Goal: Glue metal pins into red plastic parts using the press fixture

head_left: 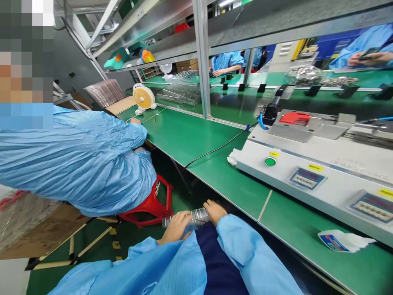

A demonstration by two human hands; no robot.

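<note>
A clear plastic tray (199, 216) with ridged compartments lies low in front of my body, below the edge of the green bench. My left hand (177, 226) is wrapped over its near left part, the thumb side partly hidden. At the other end, my right hand (215, 211) has its fingers curled over the tray's edge. Both hands are closed on the tray, and its underside is out of sight. Blue sleeves cover both my arms.
A white machine (282, 172) with a green button stands on the green bench (184, 143), beside a torn white packet (344, 241). A black cable (215, 148) crosses the bench. A co-worker in blue (92, 159) sits left on a red stool (162, 205), near a yellow fan (143, 98).
</note>
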